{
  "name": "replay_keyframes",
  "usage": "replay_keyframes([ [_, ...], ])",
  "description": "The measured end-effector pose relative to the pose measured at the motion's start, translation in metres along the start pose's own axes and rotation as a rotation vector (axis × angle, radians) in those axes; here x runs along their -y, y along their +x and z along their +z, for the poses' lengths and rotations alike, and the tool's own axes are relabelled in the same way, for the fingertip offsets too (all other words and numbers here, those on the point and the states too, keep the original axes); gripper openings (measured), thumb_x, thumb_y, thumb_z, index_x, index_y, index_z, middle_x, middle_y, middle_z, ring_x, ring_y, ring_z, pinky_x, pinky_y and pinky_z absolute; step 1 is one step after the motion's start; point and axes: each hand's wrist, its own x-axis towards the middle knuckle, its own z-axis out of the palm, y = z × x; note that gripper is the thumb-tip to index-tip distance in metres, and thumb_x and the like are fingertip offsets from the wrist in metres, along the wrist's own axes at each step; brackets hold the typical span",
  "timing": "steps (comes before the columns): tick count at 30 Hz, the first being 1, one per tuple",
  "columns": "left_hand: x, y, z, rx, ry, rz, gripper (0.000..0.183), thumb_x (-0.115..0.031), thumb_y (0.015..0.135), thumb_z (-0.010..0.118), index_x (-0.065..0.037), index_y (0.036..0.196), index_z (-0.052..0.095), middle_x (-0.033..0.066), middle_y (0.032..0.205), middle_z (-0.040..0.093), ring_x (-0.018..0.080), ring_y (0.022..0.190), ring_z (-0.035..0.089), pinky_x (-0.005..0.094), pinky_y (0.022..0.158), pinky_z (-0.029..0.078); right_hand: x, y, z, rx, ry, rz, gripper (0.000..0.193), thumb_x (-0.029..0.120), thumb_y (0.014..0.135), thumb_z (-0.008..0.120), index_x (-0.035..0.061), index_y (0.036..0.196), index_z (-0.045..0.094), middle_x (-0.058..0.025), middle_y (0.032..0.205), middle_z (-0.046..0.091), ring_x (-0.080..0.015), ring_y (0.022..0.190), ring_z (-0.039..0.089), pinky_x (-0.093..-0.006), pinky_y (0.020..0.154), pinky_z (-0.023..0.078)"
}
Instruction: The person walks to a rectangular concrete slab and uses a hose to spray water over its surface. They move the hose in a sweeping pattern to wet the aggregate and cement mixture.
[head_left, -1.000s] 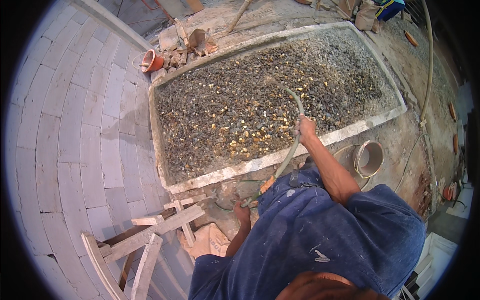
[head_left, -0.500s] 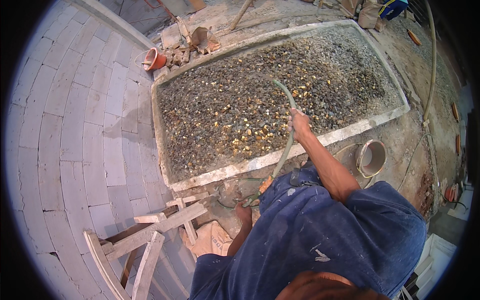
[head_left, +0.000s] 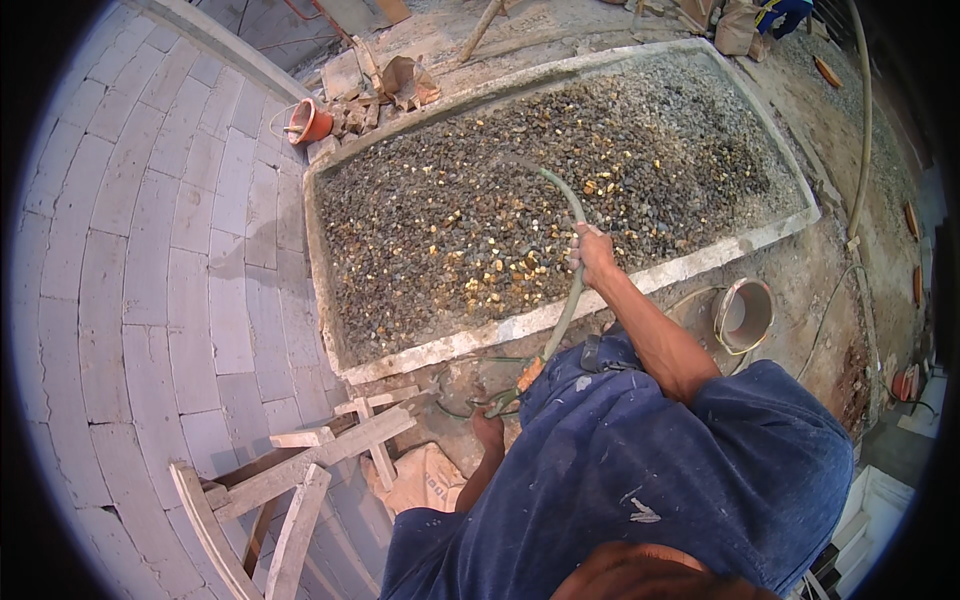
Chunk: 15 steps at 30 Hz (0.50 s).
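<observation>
My right hand (head_left: pixel 594 253) is wrapped round a green hose (head_left: pixel 564 325) above the near rim of a low rectangular bed. Beyond that fist the hose curves up and to the left, and a faint streak of water leaves its end. Wet pebbles (head_left: pixel 430 230), dark grey and brown with scattered yellow and white ones, fill the bed. Lower down, beside my hip, my left hand (head_left: pixel 488 425) is closed on a lower stretch of the hose, just below an orange-brown wrapped part (head_left: pixel 530 374). My body partly hides that stretch.
A pale concrete rim (head_left: pixel 450 346) borders the pebbles. A grey block wall (head_left: pixel 150 250) stands at left, with a wooden trestle (head_left: pixel 300 450) by a paper sack (head_left: pixel 425 478). A bucket (head_left: pixel 743 315) is at right; an orange bucket (head_left: pixel 311 121) is far left. Another person (head_left: pixel 785 15) is far right.
My right hand and the hose end have shifted slightly to the left. The left hand has stayed nearly in place on the hose.
</observation>
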Motion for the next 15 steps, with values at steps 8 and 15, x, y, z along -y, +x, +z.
replay_keyframes([
  [8,0.005,-0.011,0.000,-0.042,0.039,-0.010,0.026,-0.025,0.078,0.065,0.002,0.075,0.062,0.0245,0.069,0.058,0.0395,0.070,0.059,0.0428,0.063,0.044,-0.007,-0.004,-0.008,-0.043,0.002,0.022,0.016,0.023,0.091,0.051,0.0090,0.083,0.047,0.0004,0.060,0.042,-0.0087,0.042,0.036,-0.0250,0.033,0.032],
  [15,0.014,-0.014,-0.003,-0.033,0.060,-0.002,0.028,-0.027,0.079,0.066,0.000,0.075,0.062,0.0235,0.071,0.060,0.0395,0.071,0.059,0.0434,0.064,0.044,-0.012,-0.008,-0.019,-0.035,0.051,0.037,0.016,0.021,0.090,0.050,0.0092,0.081,0.046,0.0001,0.061,0.041,-0.0090,0.041,0.035,-0.0260,0.033,0.031],
])
